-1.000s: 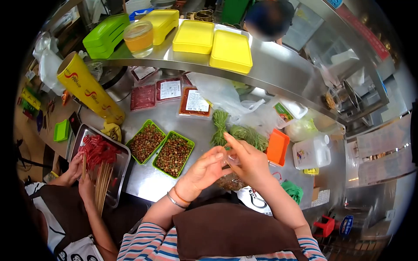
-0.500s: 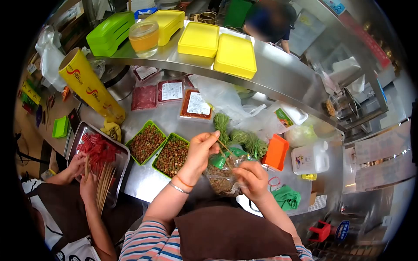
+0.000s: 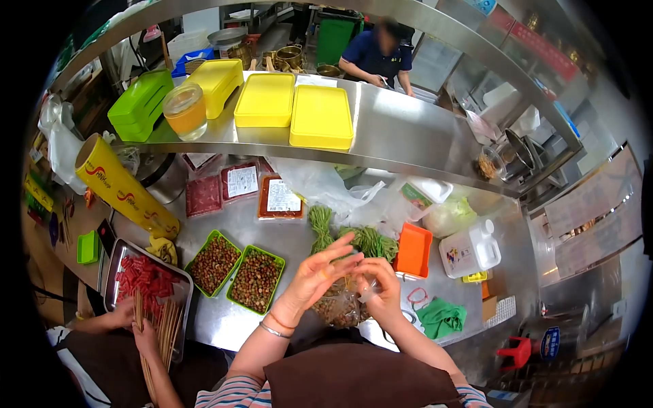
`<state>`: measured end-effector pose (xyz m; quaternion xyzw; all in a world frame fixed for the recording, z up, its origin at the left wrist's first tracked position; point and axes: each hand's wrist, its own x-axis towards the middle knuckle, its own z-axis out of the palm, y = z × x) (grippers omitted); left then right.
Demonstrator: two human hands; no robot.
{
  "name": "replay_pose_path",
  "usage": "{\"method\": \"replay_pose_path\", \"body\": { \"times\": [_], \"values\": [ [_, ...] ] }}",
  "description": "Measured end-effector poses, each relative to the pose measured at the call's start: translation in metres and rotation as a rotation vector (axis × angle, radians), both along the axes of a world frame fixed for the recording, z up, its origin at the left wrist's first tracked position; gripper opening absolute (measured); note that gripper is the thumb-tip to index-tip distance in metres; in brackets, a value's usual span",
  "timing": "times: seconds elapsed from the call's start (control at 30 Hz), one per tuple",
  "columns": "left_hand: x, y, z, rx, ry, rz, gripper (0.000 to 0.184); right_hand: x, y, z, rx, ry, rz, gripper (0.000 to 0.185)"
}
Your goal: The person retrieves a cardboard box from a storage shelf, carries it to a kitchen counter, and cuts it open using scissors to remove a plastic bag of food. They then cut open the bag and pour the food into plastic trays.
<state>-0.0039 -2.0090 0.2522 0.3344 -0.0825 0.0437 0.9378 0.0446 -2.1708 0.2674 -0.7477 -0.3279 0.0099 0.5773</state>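
Observation:
My left hand (image 3: 314, 275), with an orange band and a silver bracelet at the wrist, is raised over a clear plastic bag (image 3: 338, 307). Its fingers are stretched out and apart. My right hand (image 3: 382, 285) has its fingers curled at the bag's top edge, pinching the plastic. Small brown pieces fill the bag, which lies against the table edge in front of me. Just beyond my hands are bundles of green beans (image 3: 371, 241). Two green trays of small reddish-brown berries or peppercorns (image 3: 256, 280) stand to the left of my left hand.
A co-worker's hand (image 3: 144, 336) holds wooden skewers at a metal tray (image 3: 187, 289) of red pieces. An orange tray (image 3: 413, 251), a white jug (image 3: 469, 248) and a green cloth (image 3: 442, 316) lie right. The steel shelf (image 3: 401, 129) carries yellow boxes. Another person stands beyond.
My left hand has opened from a pinch on a thin brown strand and come lower, closer to my right hand. The view has tilted up, showing more beyond the shelf.

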Motion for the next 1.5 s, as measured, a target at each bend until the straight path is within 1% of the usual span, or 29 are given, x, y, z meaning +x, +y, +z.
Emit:
{"method": "replay_pose_path", "body": {
  "times": [0.03,0.07,0.13,0.27,0.33,0.47,0.53,0.57,0.63,0.67,0.7,0.73,0.83,0.87,0.9,0.97,1.0,1.07,1.1,1.13,1.2,1.23,1.27,1.33,1.37,1.4,1.43,1.47,1.5],
  "values": [
    [0.000,0.001,-0.003,-0.091,0.028,-0.010,0.022,-0.001,0.001,0.000,0.005,0.001,-0.008,0.020],
    [0.002,0.001,-0.008,-0.092,0.024,-0.007,0.022,-0.001,0.002,0.000,0.004,-0.002,-0.004,0.020],
    [0.006,-0.001,-0.019,-0.479,0.078,-0.034,0.022,-0.002,0.003,-0.002,0.038,-0.021,-0.015,0.020],
    [0.007,-0.002,-0.034,-0.327,0.043,0.091,0.020,-0.007,0.001,-0.009,0.077,0.010,-0.029,0.021],
    [0.008,0.001,-0.037,-0.274,0.021,-0.003,0.024,-0.006,0.001,-0.011,0.023,-0.091,-0.032,0.021],
    [0.006,0.001,-0.028,-0.229,0.059,-0.004,0.032,-0.008,0.002,-0.012,0.023,-0.082,-0.032,0.020],
    [0.006,0.001,-0.024,-0.140,-0.047,-0.061,0.042,-0.010,0.002,-0.013,0.068,-0.007,-0.054,0.018],
    [0.005,0.000,-0.019,-0.141,-0.046,-0.059,0.042,-0.008,0.002,-0.008,0.039,-0.013,-0.066,0.018],
    [0.000,-0.002,-0.007,0.415,-0.185,-0.001,0.044,-0.003,0.004,0.005,-0.004,0.030,-0.029,0.019],
    [-0.002,-0.002,-0.005,0.413,-0.183,0.000,0.044,-0.001,0.003,0.009,-0.046,0.073,0.005,0.020],
    [-0.003,0.001,-0.003,0.618,-0.216,0.068,0.046,0.004,0.000,0.010,-0.065,0.185,0.052,0.022],
    [-0.004,0.004,-0.001,0.825,-0.247,0.139,0.049,0.007,-0.003,0.010,-0.064,0.184,0.055,0.022],
    [-0.008,-0.002,0.005,0.903,-0.215,0.188,0.047,0.010,-0.010,0.015,0.041,0.500,0.150,0.026],
    [-0.009,-0.004,0.005,0.934,-0.197,0.200,0.048,0.008,-0.012,0.019,0.040,0.502,0.148,0.026],
    [-0.009,-0.004,0.006,0.930,-0.195,0.197,0.048,0.005,-0.013,0.025,-0.042,0.422,0.146,0.028],
    [-0.008,-0.004,0.005,1.138,-0.285,0.241,0.050,0.001,-0.021,0.037,-0.208,0.303,0.140,0.031],
    [-0.009,-0.006,0.006,1.133,-0.293,0.227,0.050,-0.004,-0.022,0.043,-0.208,0.306,0.125,0.031],
    [-0.011,-0.009,0.010,0.963,-0.189,0.157,0.051,-0.014,-0.020,0.049,-0.377,0.093,0.190,0.028],
    [-0.012,-0.010,0.014,0.975,-0.191,0.165,0.052,-0.015,-0.020,0.047,-0.318,0.137,0.194,0.022],
    [-0.013,-0.010,0.018,0.977,-0.199,0.153,0.052,-0.016,-0.020,0.042,-0.314,0.138,0.182,0.022],
    [-0.012,-0.010,0.026,1.058,-0.221,0.126,0.055,-0.016,-0.025,0.035,0.158,0.894,0.149,0.016],
    [-0.010,-0.007,0.027,1.059,-0.227,0.114,0.055,-0.012,-0.025,0.038,0.221,0.998,0.190,0.014],
    [-0.007,-0.005,0.027,1.111,-0.257,0.099,0.056,-0.014,-0.027,0.038,0.231,0.995,0.178,0.014],
    [-0.001,-0.003,0.034,1.159,-0.322,0.071,0.057,-0.014,-0.034,0.040,0.178,1.122,0.196,0.018],
    [-0.005,-0.002,0.042,1.242,-0.309,0.011,0.056,-0.015,-0.041,0.035,-0.187,0.534,0.212,0.022],
    [-0.008,-0.005,0.047,1.327,-0.296,-0.052,0.056,-0.026,-0.040,0.057,-0.293,0.312,0.093,0.023],
    [-0.010,-0.011,0.046,1.412,-0.291,-0.014,0.056,-0.027,-0.045,0.057,-0.382,0.228,0.081,0.023],
    [-0.011,-0.017,0.046,1.408,-0.326,-0.034,0.056,-0.030,-0.052,0.057,-0.473,0.143,0.062,0.023],
    [-0.009,-0.021,0.047,1.486,-0.317,0.029,0.058,-0.032,-0.054,0.047,-0.300,0.454,0.045,0.023]
  ]
}}
